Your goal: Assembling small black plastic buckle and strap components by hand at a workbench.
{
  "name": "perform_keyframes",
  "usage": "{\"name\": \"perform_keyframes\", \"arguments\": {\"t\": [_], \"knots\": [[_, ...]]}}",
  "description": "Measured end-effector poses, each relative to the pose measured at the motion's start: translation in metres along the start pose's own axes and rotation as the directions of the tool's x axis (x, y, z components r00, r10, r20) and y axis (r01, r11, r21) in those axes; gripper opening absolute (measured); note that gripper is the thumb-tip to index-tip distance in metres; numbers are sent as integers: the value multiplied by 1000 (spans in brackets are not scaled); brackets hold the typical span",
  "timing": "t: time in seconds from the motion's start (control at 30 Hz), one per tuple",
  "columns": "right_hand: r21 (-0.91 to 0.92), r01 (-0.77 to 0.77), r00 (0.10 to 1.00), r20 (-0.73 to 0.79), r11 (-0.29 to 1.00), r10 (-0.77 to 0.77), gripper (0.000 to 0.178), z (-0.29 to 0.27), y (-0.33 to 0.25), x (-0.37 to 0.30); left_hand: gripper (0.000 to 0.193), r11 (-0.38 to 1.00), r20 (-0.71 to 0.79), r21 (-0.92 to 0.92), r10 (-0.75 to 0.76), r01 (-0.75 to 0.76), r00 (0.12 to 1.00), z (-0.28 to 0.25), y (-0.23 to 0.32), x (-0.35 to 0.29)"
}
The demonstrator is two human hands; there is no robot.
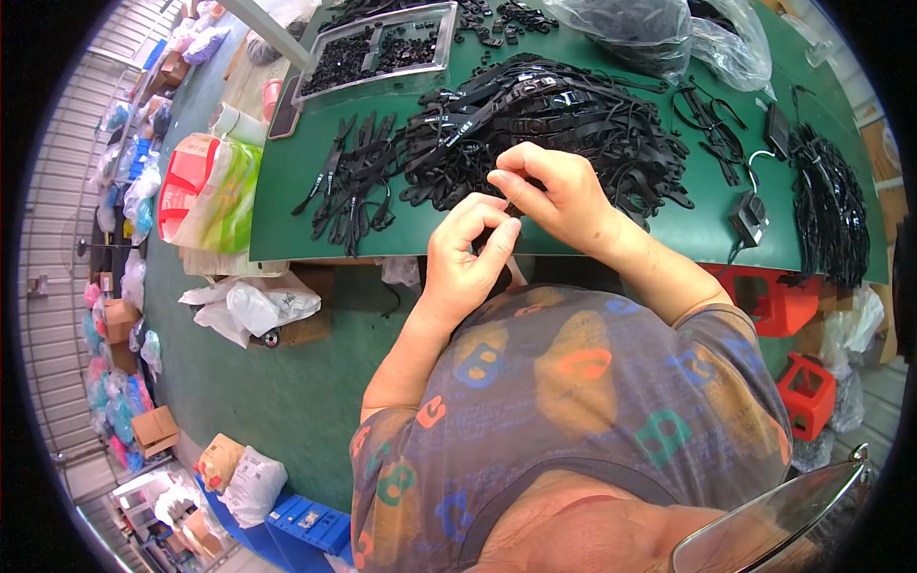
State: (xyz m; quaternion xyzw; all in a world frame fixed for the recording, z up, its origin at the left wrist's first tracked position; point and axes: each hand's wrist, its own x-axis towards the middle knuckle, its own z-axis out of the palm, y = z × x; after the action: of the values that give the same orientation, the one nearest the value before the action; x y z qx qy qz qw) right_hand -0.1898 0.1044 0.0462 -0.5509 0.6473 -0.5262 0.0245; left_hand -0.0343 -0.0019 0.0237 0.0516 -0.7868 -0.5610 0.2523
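My left hand (466, 250) and my right hand (564, 199) meet at the table's near edge, thumbs and fingertips pinched close together. Something small and dark shows between the fingertips, too hidden to name. Just beyond them rises a big heap of black straps (544, 115) with buckles. Left of the heap, a smaller batch of black straps (355, 177) lies spread on the green table (287, 224).
A clear plastic tray (441, 59) holds small black parts at the back left, with a phone (284, 120) beside it. Clear plastic bags (650, 33) lie at the back. A black bundle of strips (829, 205) hangs over the right edge, near a corded black device (749, 220). Red stools (807, 393) stand below.
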Motion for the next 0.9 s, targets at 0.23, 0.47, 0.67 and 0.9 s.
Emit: {"name": "perform_keyframes", "arguments": {"t": [0.23,0.47,0.67,0.9], "knots": [[115,-205,978,47,972,201,15,-2,0,0,16,936,64,-346,-43,63,997,-1,3,-2],[152,149,952,244,977,-184,17,-22,6,10,14,854,83,-469,-211,225,974,-10,-2,-1],[217,-23,947,317,976,-48,14,-28,8,6,26,977,-105,-167,-151,133,983,2,-2,-2],[272,-107,952,305,956,20,9,-25,8,2,24,989,-221,140,-8,40,975,-1,5,4]]}}
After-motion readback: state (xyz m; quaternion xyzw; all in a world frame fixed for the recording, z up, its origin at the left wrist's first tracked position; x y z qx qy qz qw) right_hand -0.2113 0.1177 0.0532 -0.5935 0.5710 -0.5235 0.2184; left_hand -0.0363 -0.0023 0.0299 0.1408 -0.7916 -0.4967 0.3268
